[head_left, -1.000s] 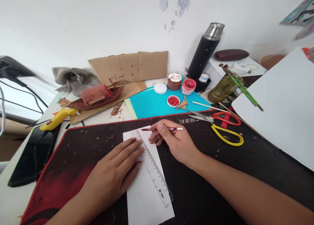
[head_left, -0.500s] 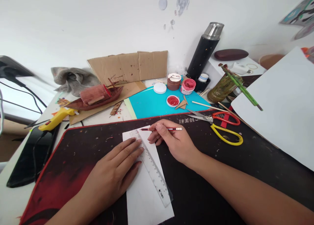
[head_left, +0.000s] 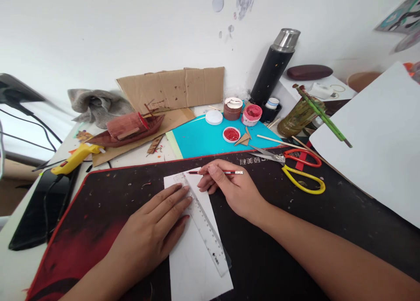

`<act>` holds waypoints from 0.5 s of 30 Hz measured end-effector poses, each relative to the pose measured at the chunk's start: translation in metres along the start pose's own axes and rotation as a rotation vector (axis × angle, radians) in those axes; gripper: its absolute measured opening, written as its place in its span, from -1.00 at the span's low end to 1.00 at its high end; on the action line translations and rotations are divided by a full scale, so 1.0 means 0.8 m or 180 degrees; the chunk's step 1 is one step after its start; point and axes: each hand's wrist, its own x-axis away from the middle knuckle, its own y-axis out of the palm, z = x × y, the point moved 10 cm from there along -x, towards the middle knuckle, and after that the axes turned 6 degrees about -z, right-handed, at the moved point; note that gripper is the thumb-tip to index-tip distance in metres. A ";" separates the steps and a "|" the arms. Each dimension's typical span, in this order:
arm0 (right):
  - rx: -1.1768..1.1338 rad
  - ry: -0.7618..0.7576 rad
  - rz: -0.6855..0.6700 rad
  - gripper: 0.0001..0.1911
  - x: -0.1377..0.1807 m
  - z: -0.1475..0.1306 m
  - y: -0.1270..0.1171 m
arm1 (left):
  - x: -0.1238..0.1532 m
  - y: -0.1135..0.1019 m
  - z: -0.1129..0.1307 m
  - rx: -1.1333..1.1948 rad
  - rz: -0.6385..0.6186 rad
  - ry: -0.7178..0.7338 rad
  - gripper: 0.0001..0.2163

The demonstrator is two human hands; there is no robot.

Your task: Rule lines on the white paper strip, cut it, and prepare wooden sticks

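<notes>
A white sheet of paper (head_left: 193, 257) lies on a black and red desk mat (head_left: 98, 213). Across the sheet runs a clear plastic ruler (head_left: 206, 231), slanting from upper left to lower right. My left hand (head_left: 154, 231) lies flat with its fingers spread on the paper and the ruler's upper end. My right hand (head_left: 229, 187) pinches a red pencil (head_left: 236, 172), whose tip rests at the ruler's top edge near the far corner of the paper.
Red and yellow scissors (head_left: 295, 169) lie right of my right hand. Behind are paint pots (head_left: 231, 134) on a teal sheet (head_left: 200, 141), a black flask (head_left: 274, 67), a brush jar (head_left: 297, 117), a red model boat (head_left: 131, 128), cardboard (head_left: 173, 89) and a yellow glue gun (head_left: 77, 156). White board (head_left: 377, 139) leans at right.
</notes>
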 end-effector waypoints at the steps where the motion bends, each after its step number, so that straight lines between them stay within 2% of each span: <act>1: -0.0002 -0.0002 -0.0002 -0.47 0.000 0.000 0.000 | 0.000 0.000 0.000 -0.0009 0.0000 0.0005 -0.70; 15: 0.0006 0.0004 -0.0013 -0.48 0.000 0.000 0.000 | 0.001 0.002 -0.003 0.0057 0.0013 -0.0053 -0.67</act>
